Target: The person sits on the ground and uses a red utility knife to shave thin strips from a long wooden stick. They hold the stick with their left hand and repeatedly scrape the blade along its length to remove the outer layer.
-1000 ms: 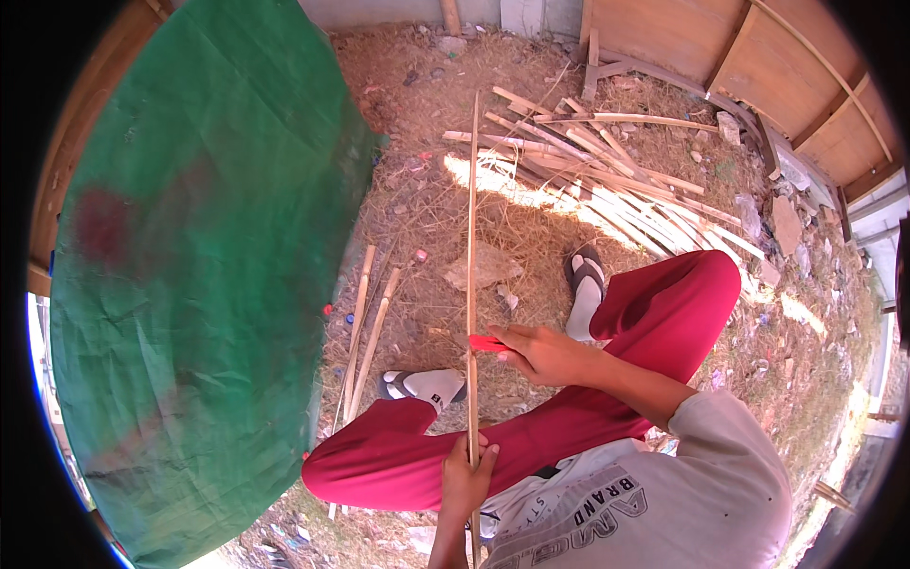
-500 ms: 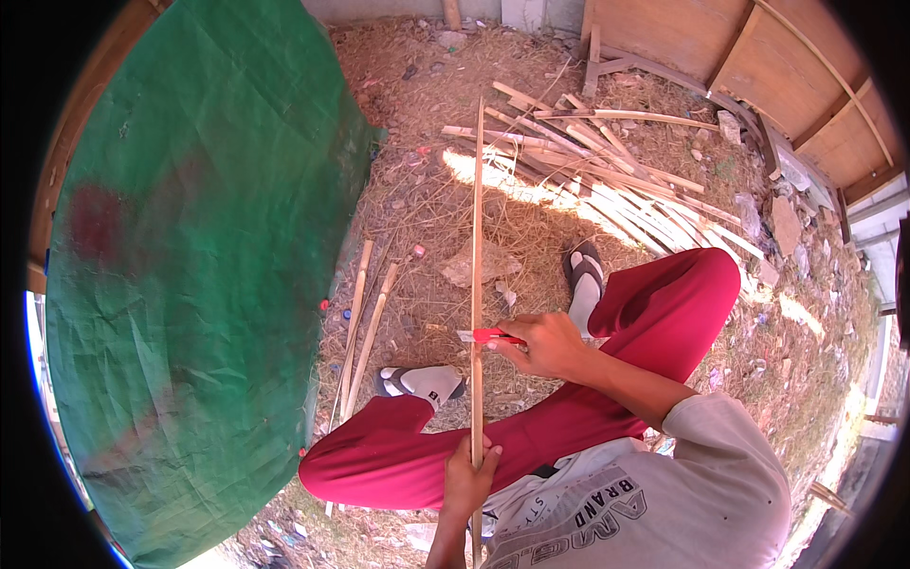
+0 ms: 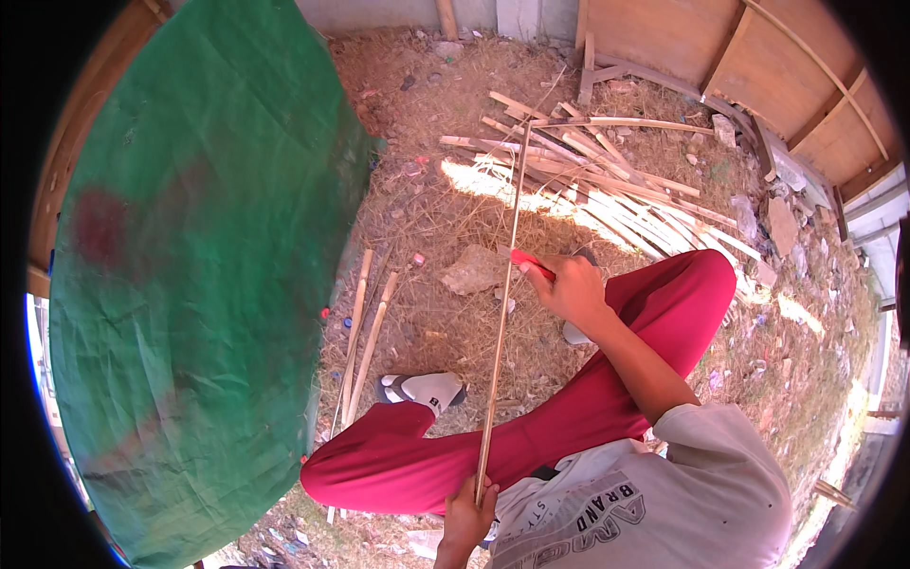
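A long, thin bamboo strip [image 3: 497,375] slants up and away from my lap, tilted slightly to the right at its far end. My left hand [image 3: 469,512] is closed round its near end, close to my shirt. In my right hand [image 3: 574,292] is a red utility knife [image 3: 532,263], gripped with the fingers wrapped round its handle. The knife's tip is at the strip, about halfway along it; the blade is too small to make out clearly. Both knees are spread, and the strip passes over the red trousers [image 3: 559,408].
A heap of split bamboo strips [image 3: 607,171] lies on the straw-strewn ground ahead. A few more bamboo pieces [image 3: 370,332] lie at the left, beside a green tarp [image 3: 209,284]. A flat stone [image 3: 474,269] sits ahead, and wooden panels [image 3: 692,43] stand at the far right.
My right hand has moved the knife farther away along the strip. The strip's far end has swung right, its visible face has changed, and my left hand is slightly lower.
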### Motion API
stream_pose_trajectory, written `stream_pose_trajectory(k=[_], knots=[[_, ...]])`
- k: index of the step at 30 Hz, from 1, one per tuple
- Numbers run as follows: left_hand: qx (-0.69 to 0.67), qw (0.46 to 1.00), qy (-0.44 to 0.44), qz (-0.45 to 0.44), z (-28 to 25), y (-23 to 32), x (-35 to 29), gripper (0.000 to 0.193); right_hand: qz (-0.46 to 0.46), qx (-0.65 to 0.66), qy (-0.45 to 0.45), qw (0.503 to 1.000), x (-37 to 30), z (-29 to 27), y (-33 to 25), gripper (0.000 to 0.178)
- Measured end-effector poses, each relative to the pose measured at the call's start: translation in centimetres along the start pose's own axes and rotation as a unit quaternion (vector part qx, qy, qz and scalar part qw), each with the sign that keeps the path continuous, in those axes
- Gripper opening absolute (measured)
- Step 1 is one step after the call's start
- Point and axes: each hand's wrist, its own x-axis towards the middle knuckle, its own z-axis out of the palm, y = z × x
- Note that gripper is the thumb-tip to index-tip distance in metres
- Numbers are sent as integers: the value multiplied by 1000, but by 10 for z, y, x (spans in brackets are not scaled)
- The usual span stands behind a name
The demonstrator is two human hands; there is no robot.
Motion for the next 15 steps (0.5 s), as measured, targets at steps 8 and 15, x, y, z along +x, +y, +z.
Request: stream_pose_trajectory(k=[8, 15], knots=[[-7, 999, 32, 15, -8, -15, -31, 16, -44, 15, -7, 999, 11, -2, -8, 35], [-5, 999, -36, 2, 1, -69, -64, 20, 45, -38, -10, 998, 63, -17, 13, 40]])
